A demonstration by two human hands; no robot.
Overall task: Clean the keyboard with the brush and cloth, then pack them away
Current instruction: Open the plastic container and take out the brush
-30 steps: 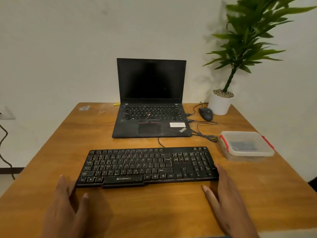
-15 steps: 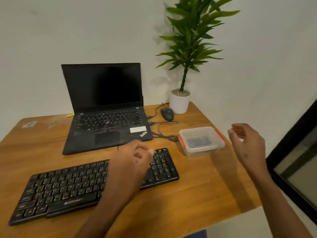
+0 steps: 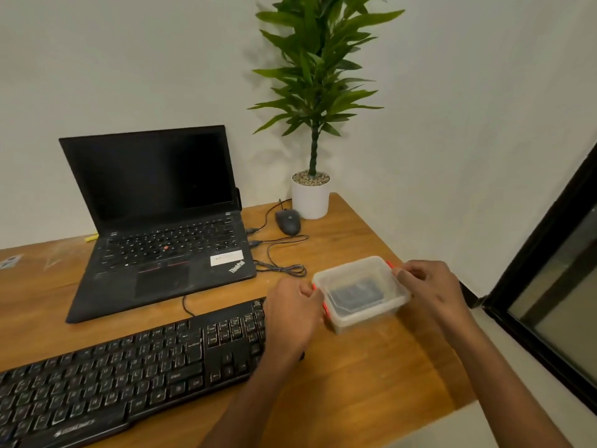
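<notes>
Gripping lidded box [image 3: 361, 287], left hand [image 3: 292, 313], right hand [image 3: 431, 292], dark contents blurred

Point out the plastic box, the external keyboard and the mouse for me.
plastic box [image 3: 361, 279]: head view, on its clear lid.
external keyboard [image 3: 129, 373]: head view, on its key field.
mouse [image 3: 288, 221]: head view, on its back.

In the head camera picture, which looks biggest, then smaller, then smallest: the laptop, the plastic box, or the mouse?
1. Laptop, biggest.
2. Plastic box, held at both ends by the hands.
3. Mouse, smallest, though it lies farther from the camera, which shrinks it a bit.
</notes>
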